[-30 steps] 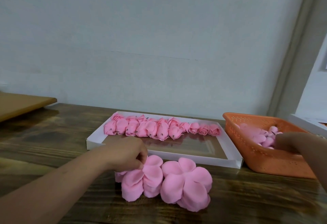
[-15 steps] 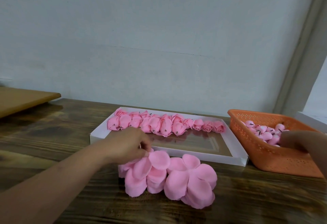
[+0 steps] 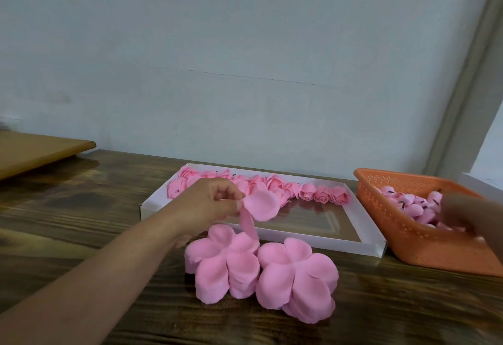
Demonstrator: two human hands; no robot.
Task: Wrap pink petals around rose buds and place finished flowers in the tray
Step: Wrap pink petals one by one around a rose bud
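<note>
Above two stacked petal piles [image 3: 261,271], left hand [image 3: 209,208] pinches a thin pink petal sheet [image 3: 258,207]; right hand [image 3: 468,214] blurred, grip unclear.

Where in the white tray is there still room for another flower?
The tray is bare in its near half, between the row of roses along its far side and its front wall. The far side is crowded. The left hand, holding a petal sheet, hangs over the tray's left end.

soft even daylight | glossy table [image 3: 81,235] glare | right edge motion-blurred
</note>
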